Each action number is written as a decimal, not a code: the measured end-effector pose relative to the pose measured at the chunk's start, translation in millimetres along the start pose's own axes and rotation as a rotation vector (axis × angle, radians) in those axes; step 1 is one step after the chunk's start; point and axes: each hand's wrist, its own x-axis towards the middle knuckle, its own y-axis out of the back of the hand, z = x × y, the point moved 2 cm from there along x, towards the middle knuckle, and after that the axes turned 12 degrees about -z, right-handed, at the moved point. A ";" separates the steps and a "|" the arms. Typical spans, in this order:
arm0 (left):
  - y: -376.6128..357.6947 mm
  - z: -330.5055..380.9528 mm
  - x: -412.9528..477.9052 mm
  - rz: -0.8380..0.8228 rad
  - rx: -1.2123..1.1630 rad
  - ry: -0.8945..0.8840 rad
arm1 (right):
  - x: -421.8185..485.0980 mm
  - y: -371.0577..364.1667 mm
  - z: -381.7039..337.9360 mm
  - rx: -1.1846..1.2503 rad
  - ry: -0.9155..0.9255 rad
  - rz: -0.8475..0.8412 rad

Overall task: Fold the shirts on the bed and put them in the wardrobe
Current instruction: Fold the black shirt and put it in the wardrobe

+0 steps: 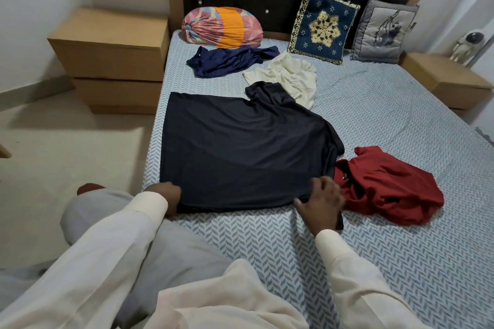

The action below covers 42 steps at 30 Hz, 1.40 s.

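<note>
Left hand (165, 195) at 7 o'clock grips hem of black shirt (240, 147) spread on bed (374, 248), right hand (320, 203) at 5 o'clock sits bent-fingered on its corner, grip unclear; red shirt (387, 184) just beside at 3 o'clock could snag into the fold

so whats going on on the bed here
A person has a black shirt spread flat on the bed, seemingly to fold it. The left hand grips its near hem and the right hand is at the near right corner. A red shirt, a cream shirt and a navy shirt lie crumpled, not yet folded.
</note>
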 end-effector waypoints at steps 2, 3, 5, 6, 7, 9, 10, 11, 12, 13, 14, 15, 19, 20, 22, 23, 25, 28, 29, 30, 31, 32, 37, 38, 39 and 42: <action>1.8 -5.3 -3.2 -0.017 -0.031 -0.008 | 1.4 -13.8 -13.9 -0.022 0.229 -0.181; 2.4 -7.8 -4.4 -0.025 -0.047 -0.016 | 2.7 -18.4 -16.2 -0.062 0.272 -0.253; 2.2 -11.2 -6.4 -0.031 -0.059 -0.024 | 8.3 -19.7 -12.8 -0.100 0.295 -0.239; 2.1 -11.8 -7.4 -0.035 -0.053 -0.023 | 10.9 -18.6 -8.4 -0.090 0.292 -0.210; 0.7 -13.4 -8.0 -0.048 -0.051 -0.018 | 13.7 -16.8 -7.3 -0.067 0.285 -0.218; -2.8 -13.8 -7.8 -0.082 -0.060 -0.020 | 18.2 -11.8 -6.6 -0.017 0.273 -0.315; -3.4 -14.9 -7.4 -0.096 -0.071 -0.013 | 23.9 -10.6 -7.4 -0.007 0.280 -0.362; -3.8 -15.6 -7.2 -0.101 -0.085 -0.006 | 28.1 -7.3 -8.5 -0.012 0.282 -0.410; -4.0 -17.0 -6.9 -0.087 -0.105 -0.002 | 32.6 -5.5 -8.5 -0.006 0.279 -0.476; -4.0 -19.6 -5.5 -0.056 -0.138 0.009 | 37.3 -4.4 -7.7 0.012 0.272 -0.555; -3.7 -22.5 -4.7 -0.018 -0.189 0.025 | 42.4 -2.8 -7.3 0.045 0.267 -0.622; -1.3 -26.5 -2.5 0.016 -0.261 0.040 | 50.7 -0.6 -7.9 0.089 0.260 -0.654; 12.9 -45.5 4.9 0.233 -0.738 0.059 | 89.4 14.9 -15.7 0.272 0.249 -0.550; 18.7 -50.8 9.2 0.289 -0.851 0.065 | 100.5 18.6 -20.7 0.309 0.248 -0.518; 33.1 -59.0 19.2 0.384 -1.031 0.085 | 123.4 26.5 -33.1 0.376 0.219 -0.474; 40.6 -61.8 25.3 0.419 -1.109 0.096 | 134.8 29.5 -39.9 0.396 0.189 -0.461; 55.6 -64.6 40.7 0.457 -1.200 0.119 | 157.6 32.3 -54.3 0.409 0.137 -0.455; 74.6 -62.4 62.2 0.463 -1.211 0.158 | 184.9 29.5 -71.4 0.396 0.083 -0.462; 79.3 -61.7 69.4 0.460 -1.206 0.172 | 191.7 26.9 -75.3 0.393 0.070 -0.474; 83.7 -62.1 77.7 0.450 -1.209 0.193 | 200.3 22.7 -79.1 0.390 0.064 -0.489; 85.2 -63.6 84.6 0.437 -1.219 0.216 | 205.1 19.3 -81.9 0.386 0.060 -0.505; 84.4 -65.2 90.9 0.417 -1.231 0.241 | 208.3 15.1 -83.9 0.376 0.065 -0.516; 66.8 -67.9 91.4 0.351 -1.192 0.301 | 188.8 15.8 -77.8 0.260 0.134 -0.407; 62.7 -66.6 86.6 0.334 -1.154 0.280 | 180.3 19.8 -74.3 0.245 0.151 -0.433; 56.8 -66.2 82.3 0.311 -1.118 0.255 | 171.7 21.4 -70.1 0.213 0.163 -0.505; 40.1 -64.8 74.3 0.251 -1.024 0.185 | 145.3 15.3 -53.5 -0.019 0.232 -0.735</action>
